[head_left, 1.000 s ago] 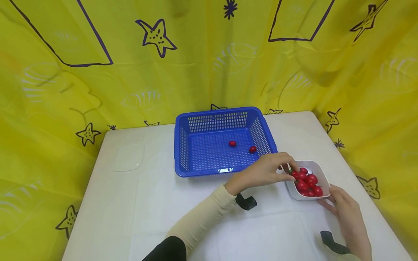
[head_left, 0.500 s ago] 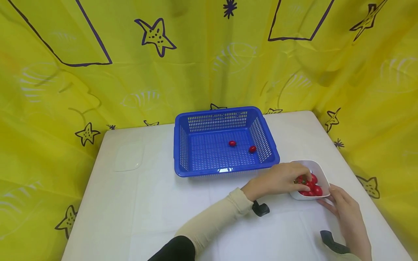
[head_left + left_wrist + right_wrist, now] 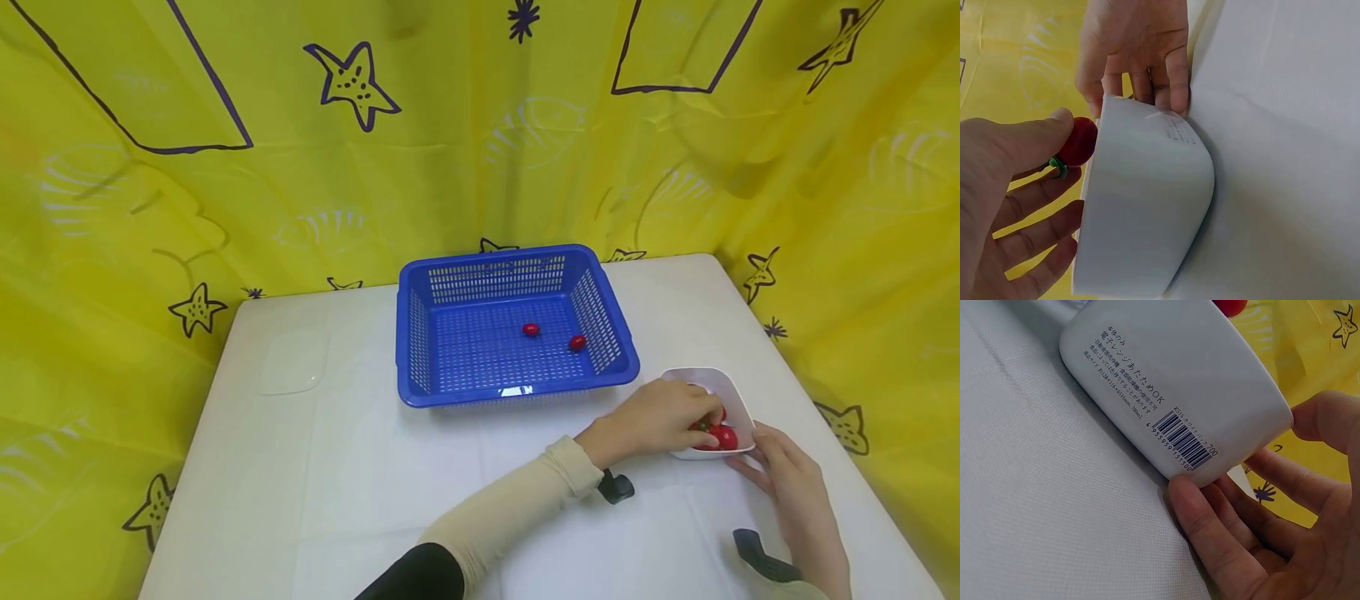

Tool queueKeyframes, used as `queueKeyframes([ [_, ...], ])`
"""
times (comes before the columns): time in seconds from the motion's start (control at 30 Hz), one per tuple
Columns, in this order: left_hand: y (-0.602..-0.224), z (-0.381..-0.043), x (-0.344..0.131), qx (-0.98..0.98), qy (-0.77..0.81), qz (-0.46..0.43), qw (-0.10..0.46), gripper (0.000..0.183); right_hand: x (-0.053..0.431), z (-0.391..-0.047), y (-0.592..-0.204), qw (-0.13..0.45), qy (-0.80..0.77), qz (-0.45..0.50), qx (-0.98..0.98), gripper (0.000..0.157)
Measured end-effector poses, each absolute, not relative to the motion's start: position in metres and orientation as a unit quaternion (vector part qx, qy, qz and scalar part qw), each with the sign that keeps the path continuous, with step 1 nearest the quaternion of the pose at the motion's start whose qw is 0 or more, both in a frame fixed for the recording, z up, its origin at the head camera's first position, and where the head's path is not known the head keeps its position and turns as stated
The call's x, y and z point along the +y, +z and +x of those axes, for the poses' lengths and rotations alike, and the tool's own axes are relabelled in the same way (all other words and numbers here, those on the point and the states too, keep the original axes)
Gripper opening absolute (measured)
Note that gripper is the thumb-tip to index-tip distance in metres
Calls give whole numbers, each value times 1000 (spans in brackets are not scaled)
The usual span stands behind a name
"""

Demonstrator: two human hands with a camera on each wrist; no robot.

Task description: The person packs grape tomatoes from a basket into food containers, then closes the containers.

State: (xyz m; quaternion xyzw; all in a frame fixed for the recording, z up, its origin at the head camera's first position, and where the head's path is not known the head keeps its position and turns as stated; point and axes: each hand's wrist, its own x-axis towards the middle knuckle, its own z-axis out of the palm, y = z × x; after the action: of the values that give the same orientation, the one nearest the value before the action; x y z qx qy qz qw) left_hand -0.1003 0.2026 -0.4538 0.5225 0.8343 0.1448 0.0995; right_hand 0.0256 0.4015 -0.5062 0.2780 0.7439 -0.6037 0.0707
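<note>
A white plastic container (image 3: 738, 404) holding several red cherry tomatoes (image 3: 726, 437) stands on the table's right side. My left hand (image 3: 660, 421) reaches into it from the left; in the left wrist view its thumb and fingers pinch a red cherry tomato (image 3: 1080, 142) with a green stem at the rim. My right hand (image 3: 798, 492) grips the container's near right corner, thumb at the rim and fingertips low on the printed wall, as the right wrist view shows. The left hand hides part of the contents.
A blue perforated basket (image 3: 480, 354) stands at the back middle with two red cherry tomatoes, one (image 3: 531, 330) near its centre and another (image 3: 577, 342) to the right. A clear squarish sheet or lid (image 3: 292, 367) lies at left. Yellow patterned curtains (image 3: 450, 167) surround the table.
My left hand has moved right and deeper into the container, over the tomatoes. My right hand keeps its grip, and the basket with its two tomatoes stays in place.
</note>
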Motion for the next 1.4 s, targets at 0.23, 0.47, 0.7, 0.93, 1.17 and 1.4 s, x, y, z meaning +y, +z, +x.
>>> queueKeyframes([
  [0.23,-460,-96,214,849,85,516,77,28,403,27,-506,69,-628,274,725,77],
  [0.47,-466,-93,223,857,56,508,68,27,403,28,-508,54,-649,267,711,69],
  [0.7,-470,-92,223,856,53,511,60,22,402,29,-509,43,-654,254,711,68],
  [0.93,-468,-92,222,856,47,512,55,23,403,28,-507,60,-632,264,726,74],
  [1.17,-460,-91,215,859,49,507,52,27,403,28,-506,65,-620,264,736,74],
  [1.4,-447,-95,200,857,128,496,48,31,402,27,-505,70,-616,270,737,74],
])
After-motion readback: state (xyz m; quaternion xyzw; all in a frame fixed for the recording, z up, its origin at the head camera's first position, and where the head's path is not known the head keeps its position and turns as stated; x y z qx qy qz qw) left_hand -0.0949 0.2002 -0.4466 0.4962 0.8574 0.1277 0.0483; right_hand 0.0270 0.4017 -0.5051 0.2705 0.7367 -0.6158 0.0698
